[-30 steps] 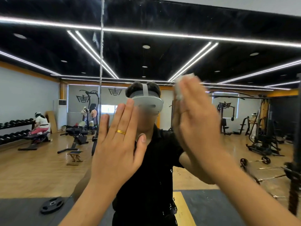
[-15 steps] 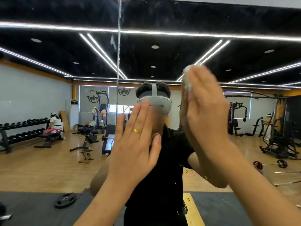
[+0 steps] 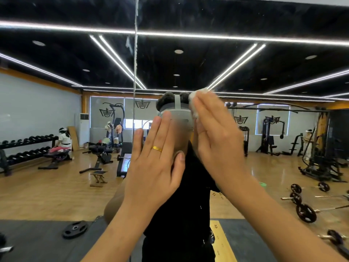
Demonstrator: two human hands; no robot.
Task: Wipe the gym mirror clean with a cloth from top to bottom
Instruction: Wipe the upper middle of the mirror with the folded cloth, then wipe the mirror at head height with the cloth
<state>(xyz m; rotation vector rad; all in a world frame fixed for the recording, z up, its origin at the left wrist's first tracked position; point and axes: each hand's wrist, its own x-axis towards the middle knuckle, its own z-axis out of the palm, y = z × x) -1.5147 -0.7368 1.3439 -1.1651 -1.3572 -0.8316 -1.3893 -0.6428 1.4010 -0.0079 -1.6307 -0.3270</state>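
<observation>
Wall-mounted gym mirror [image 3: 264, 25], wipe in progress at mid height.

Found glass reflecting weights floor and ceiling light strips, with a vertical seam [image 3: 134, 72] and pale smears [image 3: 129, 44] beside it high up. Noted right hand [image 3: 217, 140] flat, fingers straight, pressing a white cloth [image 3: 194, 103] to the glass to the right of the seam; left hand [image 3: 156, 167] spread flat beside it, apparently against the glass, holding nothing (gold ring [image 3: 157, 148] on one finger). Judged cloth soft, light and limp, liable to bunch or slip; best kept wadded under palm and fingers. Judged glass rigid, slick and breakable, so even pressure advised. Could not see most of the cloth, hidden beneath the hand; could not make out the thumb's hold on it; lower mirror edge cut off.
</observation>
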